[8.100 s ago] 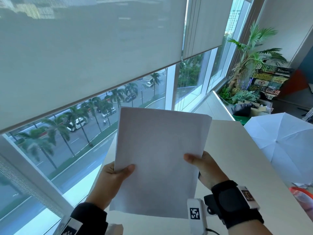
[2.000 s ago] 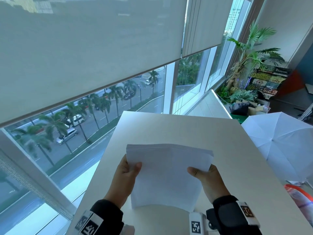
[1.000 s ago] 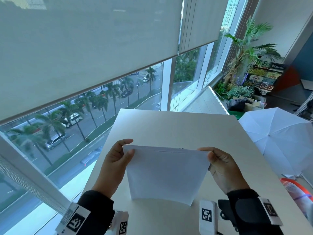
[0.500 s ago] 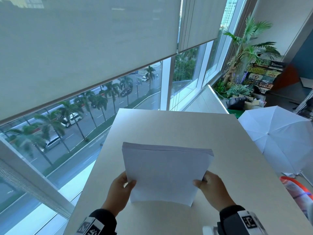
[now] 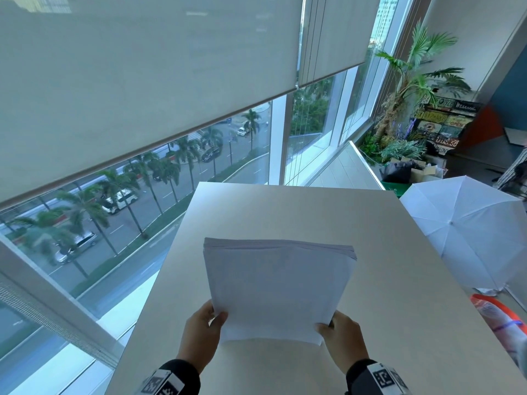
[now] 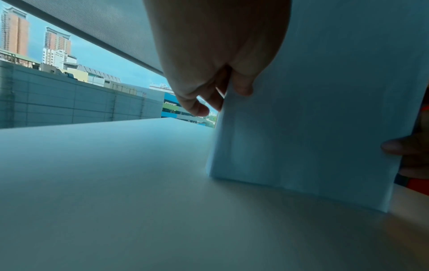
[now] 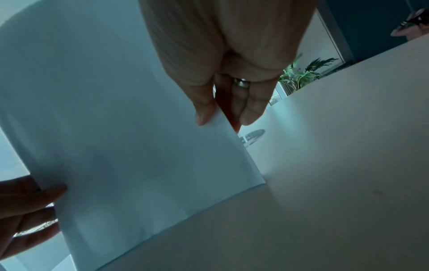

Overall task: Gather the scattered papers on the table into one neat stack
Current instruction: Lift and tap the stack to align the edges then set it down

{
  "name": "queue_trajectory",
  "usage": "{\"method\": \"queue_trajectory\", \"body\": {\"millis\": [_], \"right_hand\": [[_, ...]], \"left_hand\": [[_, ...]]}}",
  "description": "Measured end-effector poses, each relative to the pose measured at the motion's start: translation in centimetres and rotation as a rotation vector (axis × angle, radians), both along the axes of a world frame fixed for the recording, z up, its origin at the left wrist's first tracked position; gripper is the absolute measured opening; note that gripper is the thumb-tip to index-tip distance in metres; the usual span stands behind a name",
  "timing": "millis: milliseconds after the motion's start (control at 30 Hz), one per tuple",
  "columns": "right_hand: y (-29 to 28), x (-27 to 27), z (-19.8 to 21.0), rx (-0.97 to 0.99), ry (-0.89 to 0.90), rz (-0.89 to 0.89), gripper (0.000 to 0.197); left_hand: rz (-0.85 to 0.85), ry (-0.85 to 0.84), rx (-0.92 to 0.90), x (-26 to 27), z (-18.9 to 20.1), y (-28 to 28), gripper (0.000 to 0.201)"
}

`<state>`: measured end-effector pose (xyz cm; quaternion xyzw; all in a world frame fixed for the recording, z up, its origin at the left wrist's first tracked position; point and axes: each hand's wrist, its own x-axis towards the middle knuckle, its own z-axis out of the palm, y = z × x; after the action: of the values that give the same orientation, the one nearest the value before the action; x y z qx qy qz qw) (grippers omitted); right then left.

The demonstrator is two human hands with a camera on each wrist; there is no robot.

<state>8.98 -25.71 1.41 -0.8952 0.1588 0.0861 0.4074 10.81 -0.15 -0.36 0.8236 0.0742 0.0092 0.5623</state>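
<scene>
A stack of white papers (image 5: 278, 289) stands on its bottom edge on the pale table (image 5: 313, 212), leaning away from me. My left hand (image 5: 212, 317) pinches its lower left edge, thumb in front and fingers behind. My right hand (image 5: 329, 327) pinches the lower right edge the same way. In the left wrist view the paper stack (image 6: 325, 119) rises from the table with my left hand (image 6: 228, 95) gripping its side edge. In the right wrist view my right hand (image 7: 220, 117) holds the paper stack (image 7: 120, 128) by its edge, a ring on one finger.
A white open umbrella (image 5: 467, 226) lies off the table's right side. An orange and white object (image 5: 502, 317) sits at the right edge. Large windows with a lowered blind (image 5: 142, 81) run along the left; potted plants (image 5: 410, 81) stand at the far right.
Both hands slid down from the stack's top corners to its lower side edges. The stack still stands on its bottom edge, now a little taller in view.
</scene>
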Motion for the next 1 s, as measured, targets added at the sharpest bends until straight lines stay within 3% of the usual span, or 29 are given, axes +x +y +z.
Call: {"method": "queue_trajectory", "body": {"millis": [267,367,433,533,667,733,833,1000], "right_hand": [[-0.6,1.2,1.1,0.195,-0.028,-0.015,0.024],[-1.5,3.0,1.8,0.241,-0.007,-0.069,0.015],[-2.2,4.5,1.7,0.215,0.034,-0.086,0.013],[-3.4,6.7,1.0,0.141,0.103,-0.097,0.033],[-4.9,8.8,1.0,0.093,0.172,-0.127,0.009],[-5.7,9.7,0.6,0.054,0.212,-0.144,0.018],[-6.8,11.2,-0.4,-0.008,0.248,-0.136,0.010],[-8.2,13.5,-2.0,-0.057,0.280,-0.155,0.031]], "left_hand": [[-0.087,0.056,0.070,2.1,1.0,-0.5,0.034],[-0.091,0.092,0.096,4.1,1.8,-1.6,0.021],[-0.114,0.130,0.117,5.4,2.3,-2.5,0.024],[-0.141,0.179,0.179,7.4,2.7,-4.0,0.015],[-0.171,0.236,0.299,10.0,2.8,-6.2,0.008],[-0.186,0.271,0.351,11.1,2.5,-7.1,0.005],[-0.189,0.339,0.412,12.5,1.7,-8.4,0.005],[-0.174,0.414,0.439,14.8,0.7,-10.4,0.002]]}}
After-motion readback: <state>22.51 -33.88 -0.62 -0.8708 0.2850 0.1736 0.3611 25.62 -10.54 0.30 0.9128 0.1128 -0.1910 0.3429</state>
